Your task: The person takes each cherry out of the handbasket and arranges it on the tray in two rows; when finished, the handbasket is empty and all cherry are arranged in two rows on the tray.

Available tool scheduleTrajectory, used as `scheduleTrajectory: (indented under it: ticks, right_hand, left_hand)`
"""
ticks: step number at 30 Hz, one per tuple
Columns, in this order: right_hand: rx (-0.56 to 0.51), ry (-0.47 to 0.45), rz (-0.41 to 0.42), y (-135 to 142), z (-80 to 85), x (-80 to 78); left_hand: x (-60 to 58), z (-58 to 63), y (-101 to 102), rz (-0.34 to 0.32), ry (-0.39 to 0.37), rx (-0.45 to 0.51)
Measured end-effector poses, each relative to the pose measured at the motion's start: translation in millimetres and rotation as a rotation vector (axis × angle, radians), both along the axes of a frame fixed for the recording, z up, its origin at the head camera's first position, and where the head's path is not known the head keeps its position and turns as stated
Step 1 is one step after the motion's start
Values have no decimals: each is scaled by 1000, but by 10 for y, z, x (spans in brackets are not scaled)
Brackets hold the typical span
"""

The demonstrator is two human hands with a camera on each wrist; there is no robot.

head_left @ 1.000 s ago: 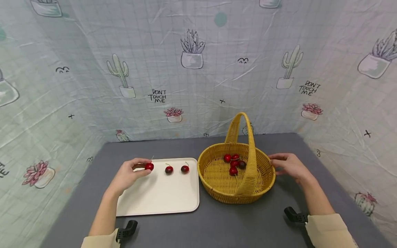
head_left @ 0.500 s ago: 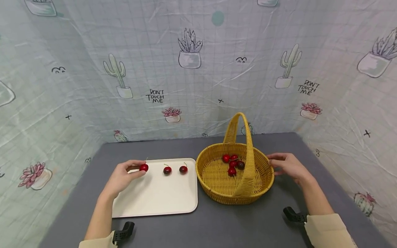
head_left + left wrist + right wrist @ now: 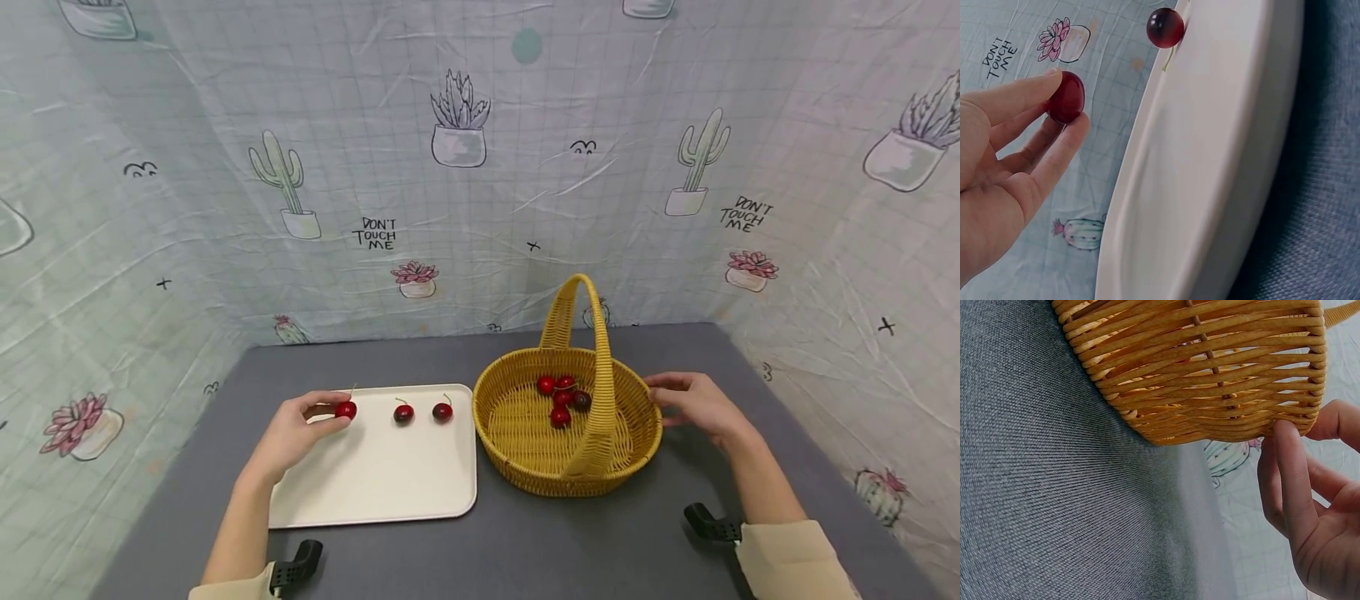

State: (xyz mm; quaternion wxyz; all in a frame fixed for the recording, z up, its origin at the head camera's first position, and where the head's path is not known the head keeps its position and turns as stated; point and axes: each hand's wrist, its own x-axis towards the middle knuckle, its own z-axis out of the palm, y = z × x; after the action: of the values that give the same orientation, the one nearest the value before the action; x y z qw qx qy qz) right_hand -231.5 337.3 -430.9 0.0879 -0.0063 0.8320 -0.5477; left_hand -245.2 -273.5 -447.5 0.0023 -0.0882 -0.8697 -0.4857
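My left hand pinches a red cherry between thumb and fingertips, above the left part of the white tray. The cherry's stem points up in the head view. Two more cherries, a left one and a right one, lie near the tray's far edge with their stems on. To the right stands a yellow woven basket with a tall arched handle. Several cherries are clustered inside it. My right hand holds the basket's right rim, the thumb against its outer side.
Tray and basket stand side by side on a grey cloth-covered table. A patterned curtain with cactus prints rises behind the table and along both sides. Black wrist straps show on both forearms.
The left hand and its cherry have shifted slightly left over the tray, then stayed nearly still. The right hand keeps its place at the basket rim. The head view has shifted a little.
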Motion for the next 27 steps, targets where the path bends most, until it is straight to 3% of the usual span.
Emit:
scheduleTrajectory:
  ticks: [15, 27]
  right_hand:
    - [11, 2, 6, 0, -8, 17]
    - [3, 9, 12, -10, 7, 15]
  left_hand:
    - [55, 22, 56, -11, 2, 10]
    - [-7, -53, 151, -13, 46, -22]
